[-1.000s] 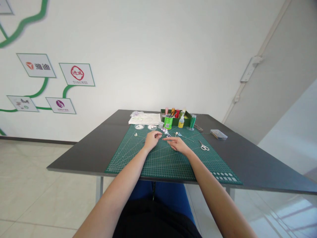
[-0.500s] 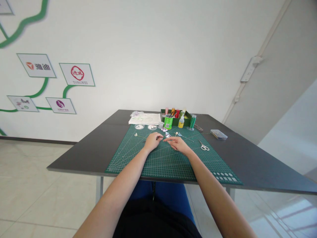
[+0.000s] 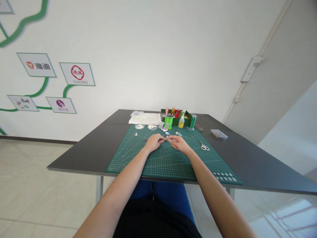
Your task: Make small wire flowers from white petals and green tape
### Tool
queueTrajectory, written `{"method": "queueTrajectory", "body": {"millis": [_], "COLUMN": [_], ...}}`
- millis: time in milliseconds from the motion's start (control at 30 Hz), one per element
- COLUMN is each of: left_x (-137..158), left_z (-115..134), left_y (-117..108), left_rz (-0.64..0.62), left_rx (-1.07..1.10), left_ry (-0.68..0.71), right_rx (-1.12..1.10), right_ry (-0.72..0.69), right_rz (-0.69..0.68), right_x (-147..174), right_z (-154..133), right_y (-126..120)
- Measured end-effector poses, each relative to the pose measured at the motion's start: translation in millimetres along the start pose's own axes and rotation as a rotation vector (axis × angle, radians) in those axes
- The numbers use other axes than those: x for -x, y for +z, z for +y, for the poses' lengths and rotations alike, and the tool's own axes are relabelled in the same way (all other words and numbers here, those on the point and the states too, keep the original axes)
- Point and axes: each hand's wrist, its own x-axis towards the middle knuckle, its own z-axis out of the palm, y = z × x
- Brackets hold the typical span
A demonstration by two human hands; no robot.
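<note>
My left hand (image 3: pixel 153 142) is closed, its thumb and fingertips pinched together above the green cutting mat (image 3: pixel 168 165). Almost meeting it, my right hand (image 3: pixel 178 144) has its thumb and index finger pressed together at the tips. Whatever lies between the fingertips is too small to make out. Just beyond the hands are a shiny bluish petal-like piece (image 3: pixel 167 134) and a small pale flower bud (image 3: pixel 176 133). A thin stem with a white flower-like tip (image 3: pixel 136 134) lies left of my left hand, partly hidden by it.
White-handled scissors (image 3: pixel 204 147) lie right of my right hand. Behind stand a green can (image 3: pixel 168 122), a glue bottle (image 3: pixel 181 122), a green thread spool (image 3: pixel 193 122) and a box (image 3: pixel 188 116) of spools. Two shallow dishes (image 3: pixel 152 127) sit before white sheets (image 3: pixel 146 118). A clear case (image 3: pixel 219 134) is far right.
My left hand has shifted slightly right and nearer, closing the gap to my right fingertips. The shiny piece beyond the hands has changed its angle.
</note>
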Motion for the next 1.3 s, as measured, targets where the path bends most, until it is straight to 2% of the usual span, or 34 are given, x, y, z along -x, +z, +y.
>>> {"method": "queueTrajectory", "body": {"millis": [367,633,1300], "left_x": [0.2,-2.1,-1.4], "left_z": [0.5,-4.1,3.6], "left_y": [0.5,5.5,-0.6], "left_rz": [-0.049,-0.016,-0.164], "left_rx": [0.006,0.106,0.296], "left_ry": [-0.005,0.011,0.088], "right_rx": [-0.058,-0.069,-0.187], "right_ry": [-0.011,-0.019,-0.09], "right_rz": [0.052,0.088,0.236], "right_x": [2.0,0.9,-0.3], "right_z": [-6.9,-4.5,-3.5], "right_y": [1.6,0.1,-3.7]}}
